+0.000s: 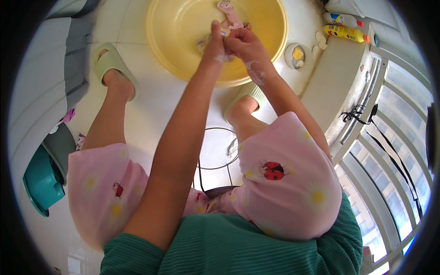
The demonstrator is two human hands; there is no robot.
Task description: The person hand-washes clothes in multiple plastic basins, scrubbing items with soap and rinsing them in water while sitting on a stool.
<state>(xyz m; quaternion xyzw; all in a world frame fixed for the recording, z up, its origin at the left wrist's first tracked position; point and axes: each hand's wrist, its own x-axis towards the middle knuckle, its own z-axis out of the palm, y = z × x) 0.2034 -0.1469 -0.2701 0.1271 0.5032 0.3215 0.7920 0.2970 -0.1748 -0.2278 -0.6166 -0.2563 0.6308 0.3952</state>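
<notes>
Above a large yellow plastic basin [172, 51], my left hand [214, 43] and my right hand [245, 43] are close together on a wet, patterned cloth [203, 44]. My left thumb points up, away from the cloth. The fingers of my right hand are curled in around the fabric. White suds cling to both wrists. Beyond the hands, a narrow pink piece of fabric [231, 15] lies against the basin's inside; whether it is part of the same cloth I cannot tell. My hands hide most of the held fabric.
A small bowl [290, 64] with a yellow piece in it stands right of the basin. Two bottles, one white [340, 20] and one yellow [345, 33], lie on the ledge. White railings [381, 86] line the right side. Teal basins [41, 182] are at left.
</notes>
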